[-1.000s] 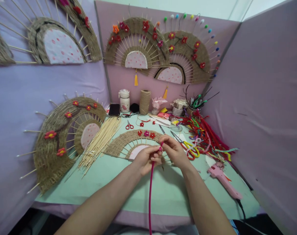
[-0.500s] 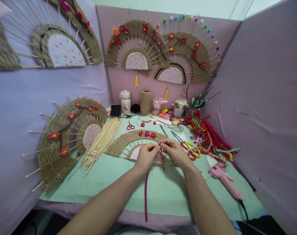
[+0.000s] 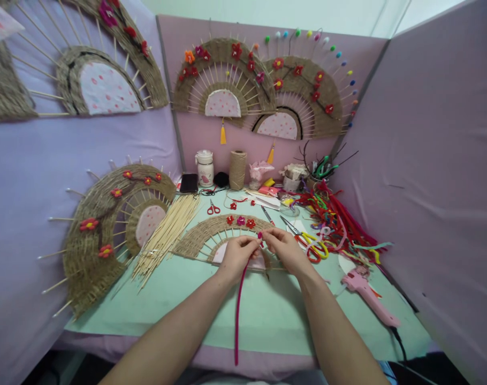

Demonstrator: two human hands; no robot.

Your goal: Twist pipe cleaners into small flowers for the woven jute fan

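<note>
Both hands meet over the middle of the green table (image 3: 179, 305). My left hand (image 3: 236, 255) is closed around a long magenta pipe cleaner (image 3: 237, 315) that hangs down toward me. My right hand (image 3: 282, 248) pinches the bent upper tip of the same pipe cleaner, fingers pressed together. Just behind my hands lies a half-woven jute fan (image 3: 205, 235) with three small flowers (image 3: 240, 220) on its rim.
A bundle of bamboo skewers (image 3: 165, 232) and a finished fan (image 3: 107, 230) lie at left. Yellow scissors (image 3: 307, 239), a heap of coloured pipe cleaners (image 3: 340, 222) and a pink glue gun (image 3: 366, 297) are at right. A twine spool (image 3: 237, 169), a jar and small red scissors (image 3: 213, 208) stand behind.
My hands stayed close together while working the pipe cleaner's tip. Its hanging end shifted slightly left and the view rose a little.
</note>
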